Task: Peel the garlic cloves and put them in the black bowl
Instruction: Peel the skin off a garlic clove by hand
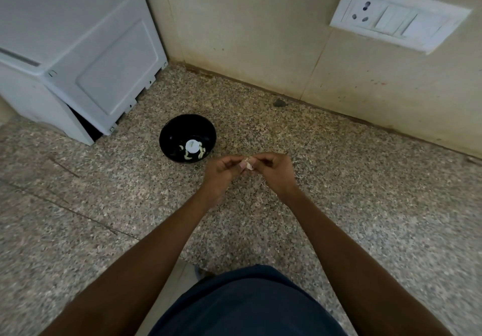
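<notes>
Item: garlic clove (249,164), centre of frame, pinched between my left hand (221,170) and right hand (272,170), both with fingers curled onto it; I judge peeling is under way; best done by holding the clove steady with one hand while the other nips the loose skin at the tip and strips it lengthwise, keeping it near the bowl. Item: black bowl (187,127), just left of and above the hands on the speckled counter (339,205); contents: several pale peeled cloves (200,153) round a white disc (191,146).
</notes>
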